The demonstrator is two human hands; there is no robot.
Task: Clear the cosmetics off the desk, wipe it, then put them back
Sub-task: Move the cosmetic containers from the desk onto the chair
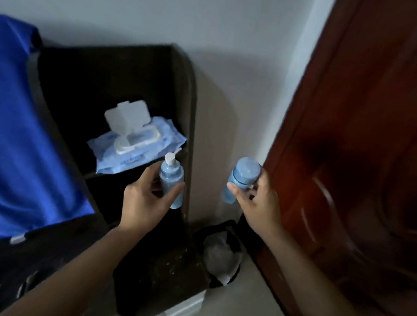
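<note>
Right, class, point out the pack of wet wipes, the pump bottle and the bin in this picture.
pack of wet wipes (135,145): head view, on the white lid frame at its middle.
pump bottle (171,177): head view, on its blue body.
bin (201,236): head view, on its dark left rim.

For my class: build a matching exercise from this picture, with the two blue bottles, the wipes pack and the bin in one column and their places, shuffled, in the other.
Things
1. pump bottle
2. capped bottle
3. wipes pack
4. bin

Places
A. on the dark shelf, lid open
B. held in the right hand
C. on the floor by the door
D. held in the left hand

Pairs: 1-D, 2-B, 3-A, 4-C
</note>
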